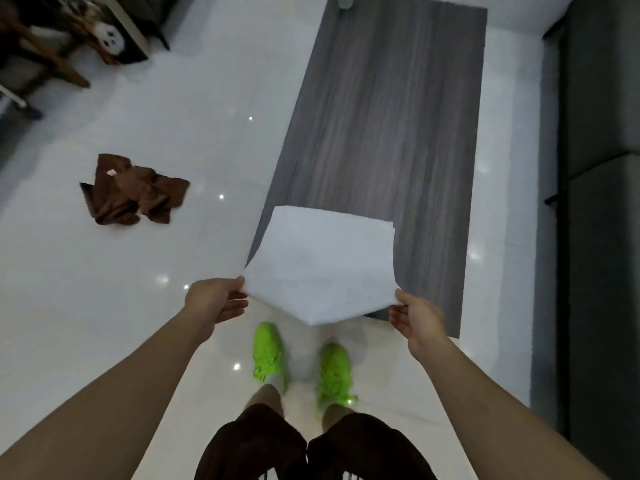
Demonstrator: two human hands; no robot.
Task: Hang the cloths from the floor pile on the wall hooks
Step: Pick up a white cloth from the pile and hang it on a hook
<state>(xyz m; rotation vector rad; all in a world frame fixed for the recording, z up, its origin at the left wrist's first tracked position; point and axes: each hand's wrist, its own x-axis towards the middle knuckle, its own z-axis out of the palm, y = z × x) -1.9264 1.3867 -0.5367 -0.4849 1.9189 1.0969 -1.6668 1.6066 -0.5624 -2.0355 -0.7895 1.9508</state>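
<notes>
A white cloth [320,265] is stretched out in front of me above the floor. My left hand [216,299] pinches its near left corner and my right hand [415,315] pinches its near right corner. The cloth sags in the middle between the two hands. A crumpled pile of brown cloths [130,190] lies on the white floor to the left, well away from both hands. No wall hooks are in view.
A low grey wood-grain table [388,116] stands ahead, partly under the cloth. A dark grey sofa [595,202] runs along the right. Chair legs and a panda toy [110,38] sit at the top left. My green shoes [268,355] stand on glossy white tiles.
</notes>
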